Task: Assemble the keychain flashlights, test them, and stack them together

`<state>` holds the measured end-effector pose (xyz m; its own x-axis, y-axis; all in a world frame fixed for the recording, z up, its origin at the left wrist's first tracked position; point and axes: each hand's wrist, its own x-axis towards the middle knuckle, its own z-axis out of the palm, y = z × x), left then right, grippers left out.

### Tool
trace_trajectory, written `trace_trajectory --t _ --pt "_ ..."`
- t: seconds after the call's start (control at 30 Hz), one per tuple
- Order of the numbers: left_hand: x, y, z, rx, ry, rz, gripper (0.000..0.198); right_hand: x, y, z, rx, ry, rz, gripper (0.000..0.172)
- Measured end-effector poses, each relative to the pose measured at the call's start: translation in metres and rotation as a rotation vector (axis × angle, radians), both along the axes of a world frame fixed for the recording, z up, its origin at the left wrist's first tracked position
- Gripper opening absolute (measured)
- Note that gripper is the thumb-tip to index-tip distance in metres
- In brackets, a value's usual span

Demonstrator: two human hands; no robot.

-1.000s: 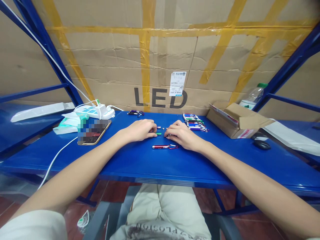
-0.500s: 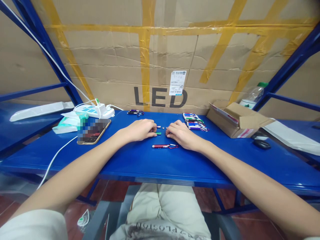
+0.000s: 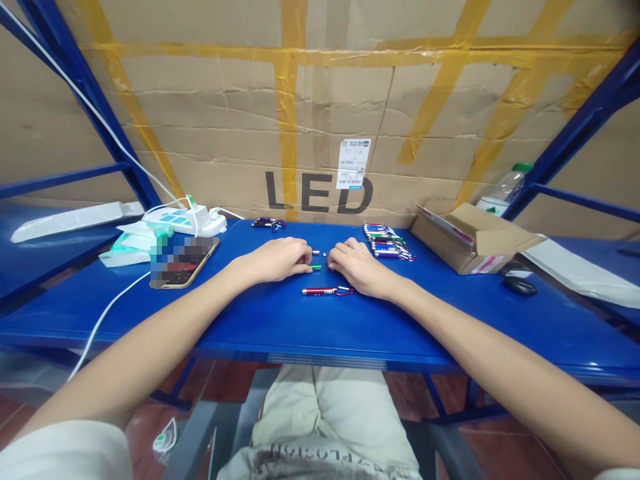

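Note:
My left hand [image 3: 283,259] is closed low over the blue table, thumb and fingers pinched together. The end of a green metal tube [image 3: 315,267], like a small keychain flashlight body, sticks out at its fingertips. A short silvery piece [image 3: 315,253] shows just above it. My right hand [image 3: 356,268] is closed too, fingertips bent down to the tabletop; what they hold is hidden. Between the hands lies a tiny round silvery piece [image 3: 325,254], like a button cell. Nearer me rests a red keychain flashlight [image 3: 318,291] with a red carabiner clip.
Several coloured keychain flashlights [image 3: 384,245] lie in a row beyond my right hand, dark ones [image 3: 267,223] at the back. An open cardboard box [image 3: 467,243] and a black mouse [image 3: 520,285] stand right; a phone [image 3: 187,267] and power strip [image 3: 187,220] left.
The view has shifted slightly. My right fingertips have moved a little; a small bit that showed beside them is now out of sight. My left hand keeps its place at the green tube.

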<state>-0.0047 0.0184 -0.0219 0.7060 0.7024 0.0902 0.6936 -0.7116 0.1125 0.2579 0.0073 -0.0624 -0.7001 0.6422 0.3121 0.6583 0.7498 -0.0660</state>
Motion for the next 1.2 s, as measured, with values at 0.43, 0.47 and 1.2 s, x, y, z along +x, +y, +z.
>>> trace_trajectory --t 0.43,0.47,1.2 --pt "-0.001 0.0 0.0 -0.01 0.002 0.003 0.021 0.006 0.004 0.012 -0.052 0.034 -0.017 0.024" --pt "-0.001 0.0 0.0 -0.016 0.001 0.006 0.021 0.011 0.004 0.013 -0.086 0.052 0.014 0.023" --pt "0.0 -0.003 0.002 -0.013 0.01 0.02 0.016 0.011 -0.001 0.011 -0.069 0.023 0.028 0.026"
